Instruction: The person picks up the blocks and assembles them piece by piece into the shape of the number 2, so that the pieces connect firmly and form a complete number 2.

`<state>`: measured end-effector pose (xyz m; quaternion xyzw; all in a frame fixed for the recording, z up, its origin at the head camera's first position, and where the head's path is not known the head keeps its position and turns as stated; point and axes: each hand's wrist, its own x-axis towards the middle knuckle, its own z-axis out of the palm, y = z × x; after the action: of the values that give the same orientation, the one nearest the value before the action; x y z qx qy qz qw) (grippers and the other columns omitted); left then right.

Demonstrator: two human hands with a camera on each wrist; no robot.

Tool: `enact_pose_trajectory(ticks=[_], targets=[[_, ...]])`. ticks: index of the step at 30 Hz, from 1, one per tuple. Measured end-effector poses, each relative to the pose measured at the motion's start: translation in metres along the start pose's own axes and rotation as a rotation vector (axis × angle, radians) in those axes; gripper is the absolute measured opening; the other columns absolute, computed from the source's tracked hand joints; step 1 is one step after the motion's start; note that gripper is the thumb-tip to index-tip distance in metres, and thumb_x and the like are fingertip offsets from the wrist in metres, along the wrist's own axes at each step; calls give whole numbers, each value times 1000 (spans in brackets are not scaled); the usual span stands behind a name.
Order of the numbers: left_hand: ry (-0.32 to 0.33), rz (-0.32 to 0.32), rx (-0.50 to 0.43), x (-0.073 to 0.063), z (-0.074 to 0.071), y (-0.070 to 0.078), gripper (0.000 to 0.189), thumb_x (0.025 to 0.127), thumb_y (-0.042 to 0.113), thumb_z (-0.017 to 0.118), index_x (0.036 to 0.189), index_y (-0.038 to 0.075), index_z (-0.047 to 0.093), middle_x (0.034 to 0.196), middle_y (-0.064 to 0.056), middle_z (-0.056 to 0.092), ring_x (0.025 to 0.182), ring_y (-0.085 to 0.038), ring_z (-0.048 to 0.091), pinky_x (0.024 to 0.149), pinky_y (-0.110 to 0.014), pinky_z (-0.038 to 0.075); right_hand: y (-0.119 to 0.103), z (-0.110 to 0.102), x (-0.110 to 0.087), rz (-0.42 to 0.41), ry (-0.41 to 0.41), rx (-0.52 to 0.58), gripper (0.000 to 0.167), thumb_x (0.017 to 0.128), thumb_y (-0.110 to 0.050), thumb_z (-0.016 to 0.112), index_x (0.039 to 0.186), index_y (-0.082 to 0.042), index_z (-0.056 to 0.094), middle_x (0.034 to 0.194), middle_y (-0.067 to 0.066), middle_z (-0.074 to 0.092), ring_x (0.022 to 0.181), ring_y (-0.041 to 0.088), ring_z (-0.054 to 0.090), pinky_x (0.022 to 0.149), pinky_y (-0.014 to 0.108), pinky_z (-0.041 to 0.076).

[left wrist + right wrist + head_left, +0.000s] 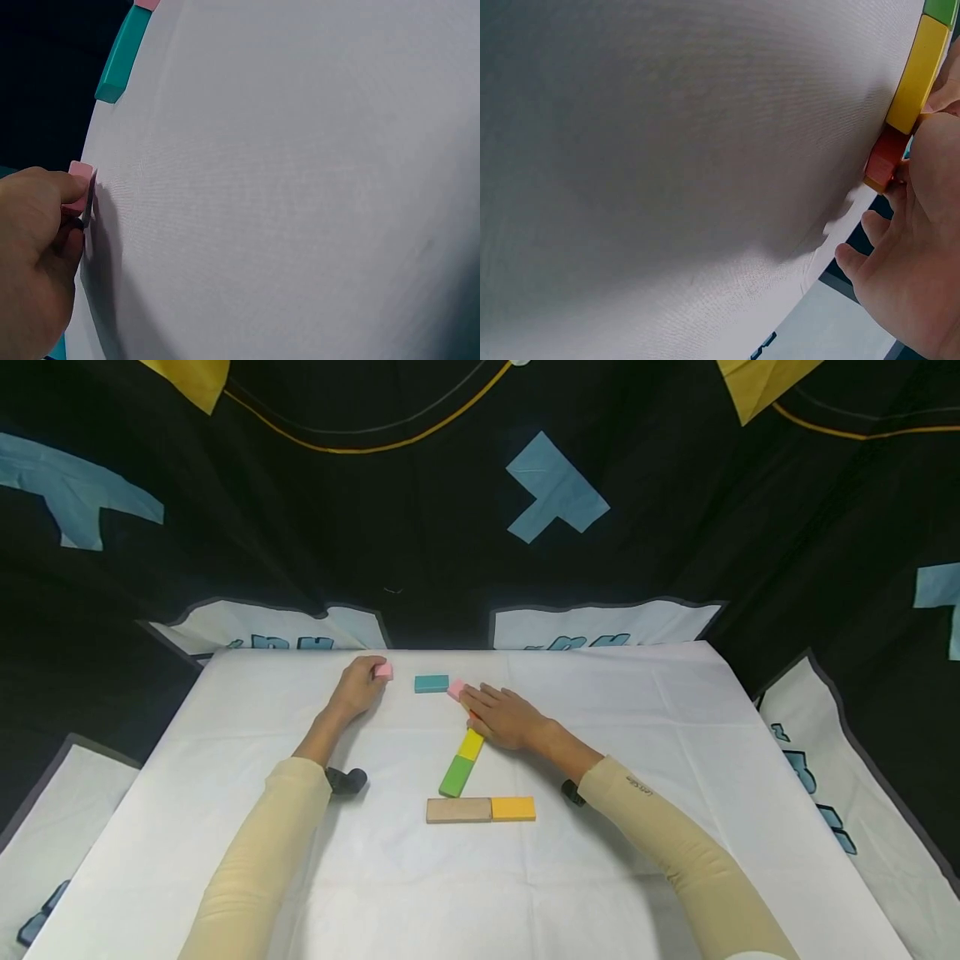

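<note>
My left hand (357, 687) pinches a small pink block (383, 671) between thumb and fingers near the table's far edge; the block also shows in the left wrist view. To its right, apart from it, lies a teal block (431, 684). A second pink block (456, 690) sits at the teal block's right end. My right hand (510, 718) rests with fairly straight fingers along a slanting row, partly covering an orange block and a red block (885, 156). Down that row come a yellow block (471, 744) and a green block (456, 776).
Below the green block, a tan wooden block (458, 811) and an orange-yellow block (513, 809) lie end to end. A white cloth (420, 893) covers the table. Black curtain (420, 552) with taped blue and yellow shapes hangs behind the far edge.
</note>
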<state>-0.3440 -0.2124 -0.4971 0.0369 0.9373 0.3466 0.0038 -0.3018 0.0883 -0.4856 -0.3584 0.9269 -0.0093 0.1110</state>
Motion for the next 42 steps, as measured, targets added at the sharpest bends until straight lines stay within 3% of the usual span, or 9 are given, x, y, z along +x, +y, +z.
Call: enact_pose_trajectory(ticks=[18,27,42], targets=[[-26,65,-15,-4,5,6,42,101,4,51,139,-11,45,135,-30,47,121,-41,48,108,-51,38,-1,-4,-1,-7,3,5,63,108,-44,36,161,-17,17,166,-2,13,151,25,14,121,46,17],[-66,66,-29,-11,8,14,43,103,8,51,143,-8,44,145,-29,42,138,-41,38,115,-50,31,-1,-6,0,-9,7,17,63,107,-44,37,161,-17,17,166,-2,14,151,25,15,120,46,17],[-91,89,-57,-14,16,12,43,103,8,52,142,-7,45,148,-27,40,142,-39,32,117,-49,26,-2,-3,-2,-4,19,17,63,107,-44,38,161,-17,19,165,0,17,150,27,18,120,48,19]])
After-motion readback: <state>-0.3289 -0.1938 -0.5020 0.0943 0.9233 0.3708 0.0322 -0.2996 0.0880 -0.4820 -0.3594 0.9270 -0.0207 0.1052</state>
